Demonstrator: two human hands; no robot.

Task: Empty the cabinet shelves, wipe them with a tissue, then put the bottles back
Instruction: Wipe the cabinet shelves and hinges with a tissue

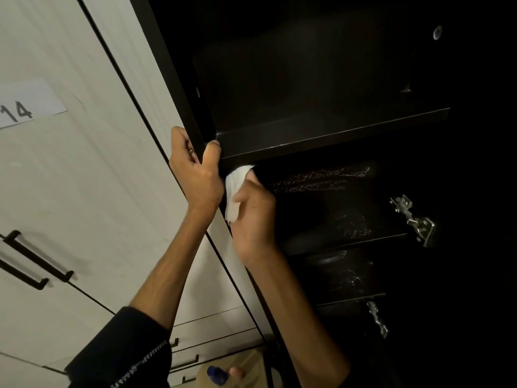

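Observation:
The open dark cabinet fills the right of the head view, with an upper shelf (333, 133) and lower shelves (347, 243) that look bare in the gloom. My left hand (195, 175) grips the cabinet's dark left side panel (181, 79) just below the upper shelf's front corner. My right hand (253, 217) holds a crumpled white tissue (233, 189) pressed against the inside of that panel, under the upper shelf. A blue-capped bottle (217, 375) shows far below on a light wooden surface.
White cabinet doors with black bar handles (39, 256) stand to the left; one bears a paper label reading 14 (25, 103). Metal door hinges (414, 219) sit on the cabinet's right inner side. The deep interior is too dark to read.

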